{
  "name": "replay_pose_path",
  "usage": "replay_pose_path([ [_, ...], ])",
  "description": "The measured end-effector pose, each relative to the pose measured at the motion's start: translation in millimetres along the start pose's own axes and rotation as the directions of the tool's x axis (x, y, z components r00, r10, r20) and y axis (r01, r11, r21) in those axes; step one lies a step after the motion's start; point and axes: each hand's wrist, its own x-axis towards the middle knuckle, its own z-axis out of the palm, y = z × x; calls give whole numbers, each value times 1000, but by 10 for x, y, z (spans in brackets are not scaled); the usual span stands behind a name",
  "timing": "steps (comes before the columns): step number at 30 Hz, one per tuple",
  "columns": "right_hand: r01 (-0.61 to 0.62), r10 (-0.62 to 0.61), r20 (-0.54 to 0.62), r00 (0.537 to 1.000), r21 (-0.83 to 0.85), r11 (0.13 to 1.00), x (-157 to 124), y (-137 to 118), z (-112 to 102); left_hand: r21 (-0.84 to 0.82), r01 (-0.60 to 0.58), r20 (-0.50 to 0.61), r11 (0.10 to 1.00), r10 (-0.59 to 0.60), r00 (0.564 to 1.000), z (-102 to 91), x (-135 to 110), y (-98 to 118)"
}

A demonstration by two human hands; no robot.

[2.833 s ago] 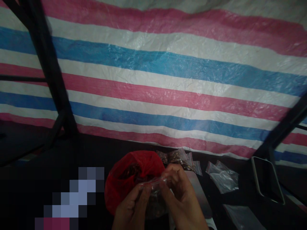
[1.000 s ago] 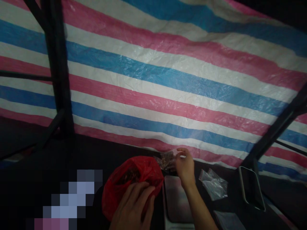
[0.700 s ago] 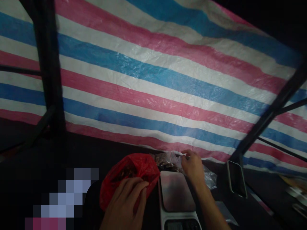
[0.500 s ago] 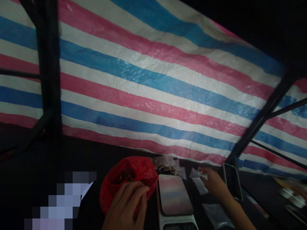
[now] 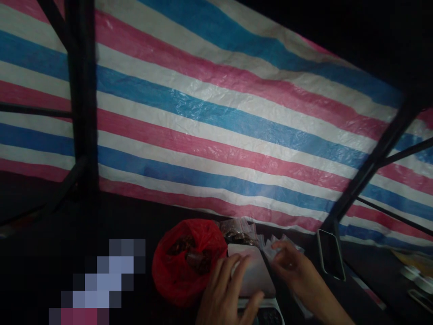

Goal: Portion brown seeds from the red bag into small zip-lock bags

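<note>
My left hand is over the near left part of a white digital scale, fingers and thumb apart, holding nothing. To its left sits an open red plastic bag with dark brown pieces inside, too dim to name. My right hand is at the scale's right side, fingers curled in a pinch on a small clear zip bag. Behind the scale lie several filled clear zip bags. Below the right wrist, another flat clear bag is mostly hidden.
A phone leans against a dark post at the right. White round items lie at the far right edge. A striped plastic sheet hangs behind the dark table, between dark frame posts.
My left hand has moved right, from the red bag to over the scale. My right hand has brought the clear zip bag left, toward the scale. The view has shifted slightly.
</note>
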Motion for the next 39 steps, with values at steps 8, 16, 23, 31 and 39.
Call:
replay_pose_path([
  [8, -120, 6, 286, 958, 382, 916, -416, -837, 287, -253, 272, 63, 928, -265, 962, 249, -238, -11],
  [16, -207, 57, 328, 943, 445, 871, -384, -1172, 411, -195, 220, 142, 956, -195, 970, -189, -126, -128],
  [23, -67, -31, 288, 957, 326, 943, -292, -1230, 410, -125, 141, 246, 982, -107, 963, -491, -21, -96],
  [31, 146, -213, 336, 918, 211, 966, -256, -1206, 1109, -424, 624, -145, 656, -729, 669, -796, -88, -245],
  [39, 333, -122, 474, 872, -390, 858, -275, -1490, 1611, -370, 811, -162, 453, -891, 424, -1026, -34, -295],
])
